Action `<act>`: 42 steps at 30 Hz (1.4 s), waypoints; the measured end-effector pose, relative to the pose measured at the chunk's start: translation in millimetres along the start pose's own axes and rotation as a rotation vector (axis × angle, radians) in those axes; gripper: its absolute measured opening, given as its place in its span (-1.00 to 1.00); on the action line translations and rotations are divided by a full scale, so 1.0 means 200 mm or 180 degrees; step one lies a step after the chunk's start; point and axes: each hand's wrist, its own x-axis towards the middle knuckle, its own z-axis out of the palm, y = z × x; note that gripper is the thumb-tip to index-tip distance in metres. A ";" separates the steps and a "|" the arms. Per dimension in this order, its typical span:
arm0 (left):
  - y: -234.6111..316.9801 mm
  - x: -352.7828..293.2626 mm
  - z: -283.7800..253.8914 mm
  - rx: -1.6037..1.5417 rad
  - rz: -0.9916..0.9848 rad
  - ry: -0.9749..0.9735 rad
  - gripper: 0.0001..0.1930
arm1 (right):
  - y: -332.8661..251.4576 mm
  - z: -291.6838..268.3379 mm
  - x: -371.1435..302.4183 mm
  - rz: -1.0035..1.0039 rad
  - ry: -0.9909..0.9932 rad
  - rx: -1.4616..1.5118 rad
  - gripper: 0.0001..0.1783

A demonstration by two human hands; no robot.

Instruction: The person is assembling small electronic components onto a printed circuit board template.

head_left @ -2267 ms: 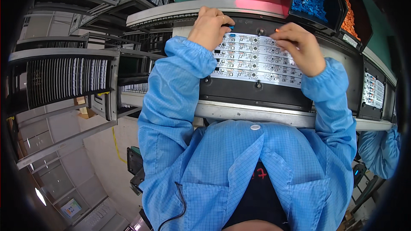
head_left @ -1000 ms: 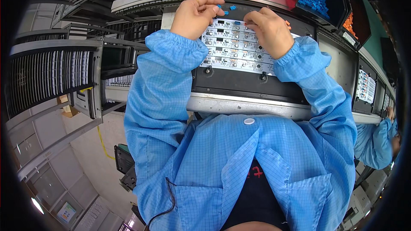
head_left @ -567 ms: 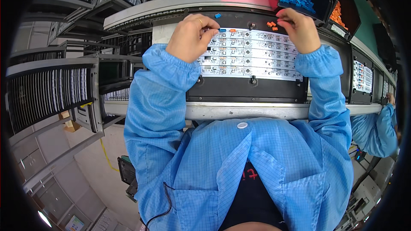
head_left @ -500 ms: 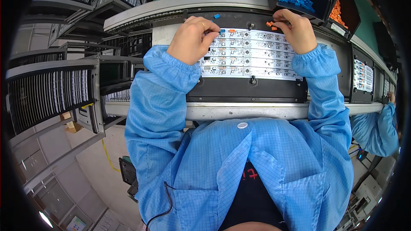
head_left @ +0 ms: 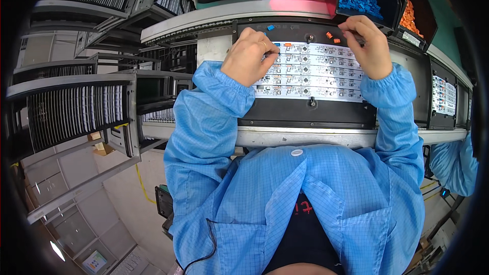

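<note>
Drew right hand (head_left: pixel 371 50) off orange blocks (head_left: pixel 336 40) | held fingers (head_left: pixel 354 22) narrow, left hand (head_left: pixel 248 58) too, couldn't tell if full | guessed light, hard, best pinched by sides

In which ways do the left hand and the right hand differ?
The left hand is over the left end of the white circuit boards; the right hand is beside loose orange pieces. A ring shows on the left hand, none on the right hand. Both emerge from blue sleeves, fingers bent.

The orange connectors (head_left: pixel 336 40) look plastic, the fixture (head_left: pixel 275 115) matt, the rail (head_left: pixel 305 137) metal.
</note>
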 end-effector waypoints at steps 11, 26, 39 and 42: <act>0.02 0.01 0.01 0.0206 0.0027 0.0010 -0.88 | -0.16 -0.12 -0.12 0.0187 0.0186 0.0508 -0.83; 0.02 0.01 0.02 0.0253 -0.0115 0.0043 -0.88 | -0.18 -0.06 -0.17 0.0737 0.0050 0.0933 -0.81; -0.03 0.01 0.01 -0.0019 -0.0186 0.0087 -0.91 | -0.22 -0.01 -0.15 0.0424 -0.0261 0.0807 -0.80; -0.04 0.04 -0.08 -0.0139 -0.0845 0.0811 -0.90 | -0.24 0.02 -0.11 0.0092 -0.0487 0.0645 -0.78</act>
